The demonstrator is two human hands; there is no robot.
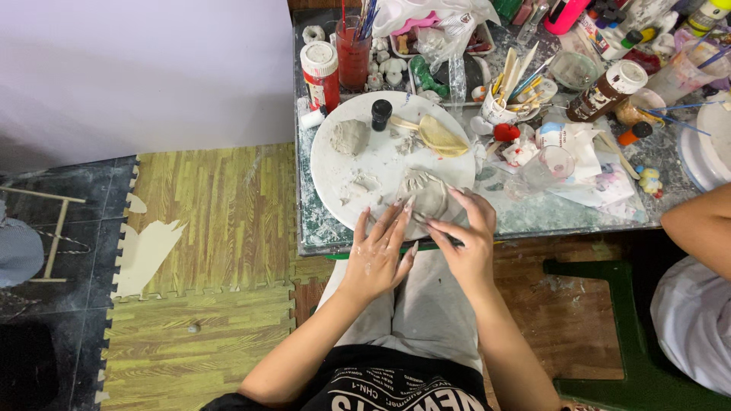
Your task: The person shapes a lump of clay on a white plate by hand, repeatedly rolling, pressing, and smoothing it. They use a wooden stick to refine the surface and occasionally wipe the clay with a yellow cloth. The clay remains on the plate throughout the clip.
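A round white board (358,164) lies on the table's near left part. On its near edge sits a flattened grey clay piece (423,192). My left hand (378,250) rests with spread fingers against the clay's near side. My right hand (466,237) grips a thin dark tool (442,234) whose tip meets the clay. A lump of grey clay (349,137), clay scraps (364,185), a small black bottle (381,114) and a tan wooden scraper (440,136) also lie on the board.
The marbled table (533,217) is crowded with a red-labelled jar (320,74), a red cup of brushes (353,53), a white cup of tools (502,103), a brown paint bottle (607,91) and small figures. Another person's arm (697,224) is at right. Foam mats (205,251) cover the floor at left.
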